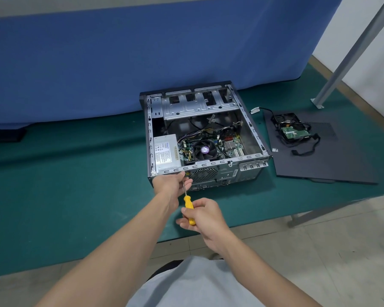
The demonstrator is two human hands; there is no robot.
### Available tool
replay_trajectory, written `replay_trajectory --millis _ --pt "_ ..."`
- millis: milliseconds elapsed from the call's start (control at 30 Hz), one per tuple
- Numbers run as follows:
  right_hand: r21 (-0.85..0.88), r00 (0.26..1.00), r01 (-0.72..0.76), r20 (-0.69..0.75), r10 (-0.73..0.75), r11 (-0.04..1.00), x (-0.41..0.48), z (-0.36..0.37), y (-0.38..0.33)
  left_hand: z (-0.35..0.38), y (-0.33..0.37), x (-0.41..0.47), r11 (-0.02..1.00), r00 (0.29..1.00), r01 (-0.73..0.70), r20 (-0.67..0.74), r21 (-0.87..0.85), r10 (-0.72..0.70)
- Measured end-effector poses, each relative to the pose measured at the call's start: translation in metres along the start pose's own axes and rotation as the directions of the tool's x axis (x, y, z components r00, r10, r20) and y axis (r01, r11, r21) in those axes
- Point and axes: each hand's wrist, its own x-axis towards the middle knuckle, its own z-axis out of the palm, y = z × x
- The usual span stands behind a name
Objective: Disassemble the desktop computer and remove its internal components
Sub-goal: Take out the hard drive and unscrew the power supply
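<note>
Desktop case point(248, 156) is lying open side up on the green mat point(75, 185), with its rear panel turned toward the camera. Yellow-handled screwdriver point(189, 207) is being gripped by the right hand point(205, 214) just in front of the case, fingers curled round the handle. Its shaft is being pinched by the left hand point(172, 183), fingers curled narrow, against the case's rear left corner (tip and screw are hidden by the hand).

Inside the case, the power supply point(165, 151) is sitting at the rear left. The CPU fan point(203, 150) is seated just beside it, and the drive cage point(197, 106) is spanning the far side.

Right of the case, the side panel point(333, 160) is lying flat, and a hard drive point(294, 132) with loose black cables is resting on it. A blue partition point(120, 63) is standing behind the case.
</note>
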Motion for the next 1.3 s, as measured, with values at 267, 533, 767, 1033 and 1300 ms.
replay_trajectory --millis 267,533,767,1033,1300 --pt "-0.202 0.993 0.09 -0.057 -0.103 0.975 0.006 0.0 0.003 -0.003 -0.002 0.001 0.999 0.999 0.006 0.046 -0.033 -0.005" --pt "-0.505 0.994 0.05 -0.063 -0.095 0.862 0.016 -0.031 -0.001 -0.007 -0.005 0.006 1.0 0.999 -0.021 0.044 0.01 0.021" --pt "-0.287 0.94 0.118 -0.276 -0.2 0.951 0.02 -0.056 -0.019 -0.007 -0.011 0.003 0.811 0.928 -0.373 0.166 0.451 0.335" --pt "-0.387 0.869 0.341 -0.219 -0.444 0.857 0.027 -0.064 -0.055 0.019 -0.005 -0.022 0.002 0.438 -0.866 0.759 0.5 0.482" --pt "-0.213 0.909 0.273 -0.263 -0.324 0.938 0.038 -0.089 -0.067 0.048 0.005 -0.017 -0.222 0.27 -0.899 0.877 0.377 0.397"
